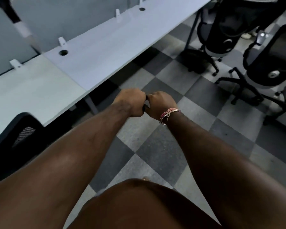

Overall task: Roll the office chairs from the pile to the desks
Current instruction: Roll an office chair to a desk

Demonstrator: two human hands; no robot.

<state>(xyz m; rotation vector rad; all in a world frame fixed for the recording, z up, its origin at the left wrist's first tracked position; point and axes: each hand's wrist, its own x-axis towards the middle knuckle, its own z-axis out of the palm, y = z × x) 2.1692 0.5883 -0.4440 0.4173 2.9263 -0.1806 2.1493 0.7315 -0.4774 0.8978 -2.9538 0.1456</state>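
Both my arms reach straight out over the checkered floor. My left hand and my right hand are curled into fists that touch knuckle to knuckle, and I see nothing in either. A pink bracelet sits on my right wrist. Two black mesh office chairs stand at the upper right, one by the desk's end and another nearer the right edge, both well beyond my hands. The back of a third black chair shows at the lower left, against the long white desk.
The desk runs diagonally from lower left to upper right, with grey divider panels behind it and round cable holes in its top. Grey and dark checkered carpet tiles lie between the desk and the chairs at right.
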